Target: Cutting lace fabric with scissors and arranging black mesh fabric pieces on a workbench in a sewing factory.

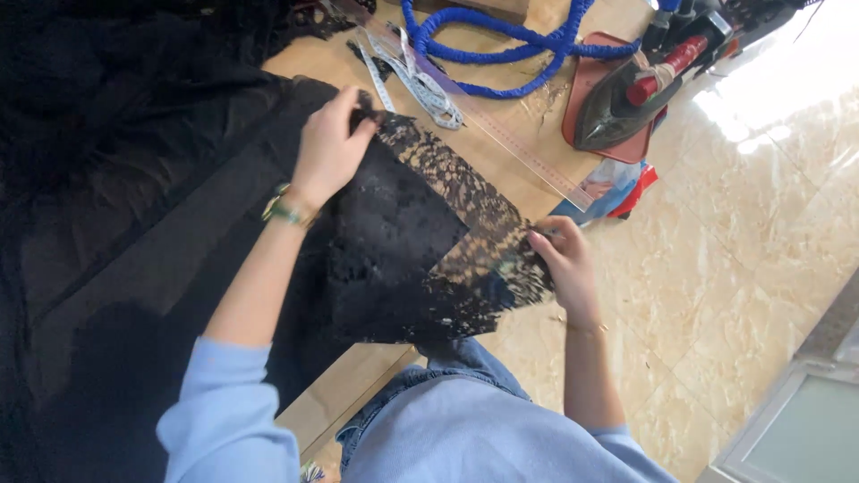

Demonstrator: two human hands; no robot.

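A piece of black lace fabric point(420, 224) lies stretched over the edge of a wooden table point(510, 152). My left hand point(329, 148) pinches its far corner near the table's middle. At the lace's near corner, just off the table edge, my right hand point(564, 268) grips the fabric. Between the two hands the lace edge is pulled taut. A large spread of plain black cloth point(125, 179) covers the left part of the table under my left arm.
A clear long ruler point(501, 134) and a white measuring tape point(420, 85) lie beyond the lace. A blue coiled hose point(501, 40) and an iron point(635, 94) on a red mat sit at the far end. Beige tiled floor point(734, 233) lies to the right.
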